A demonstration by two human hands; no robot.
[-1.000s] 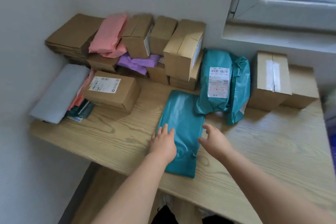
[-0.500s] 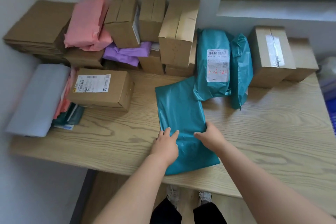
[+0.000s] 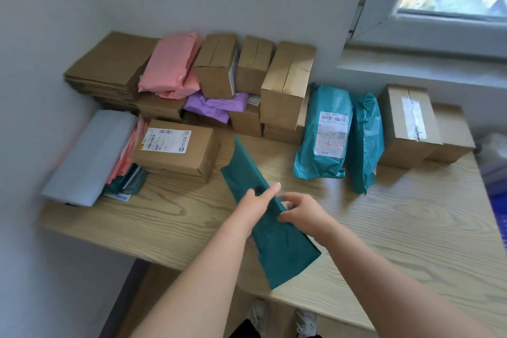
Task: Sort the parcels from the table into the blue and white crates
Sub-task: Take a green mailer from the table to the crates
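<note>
A flat teal mailer bag (image 3: 285,250) is tilted up on edge above the wooden table (image 3: 411,241), one corner pointing to the back. My left hand (image 3: 255,206) lies against its left face with the fingers stretched out. My right hand (image 3: 304,208) grips its right edge with curled fingers. Two more teal mailers lean at the back right: one with a white label (image 3: 323,132), one plain (image 3: 366,140). Brown cardboard boxes (image 3: 285,85) are stacked along the wall.
A labelled box (image 3: 175,148) lies left of the held mailer. A grey mailer (image 3: 87,156), pink mailers (image 3: 170,63) and a purple mailer (image 3: 216,104) fill the left corner. Taped boxes (image 3: 408,123) stand at the right. A blue crate edge (image 3: 500,217) shows past the table's right end.
The teal mailer lay flat on the table under both hands; now it is lifted and turned up on edge between them. The camera has tipped up.
</note>
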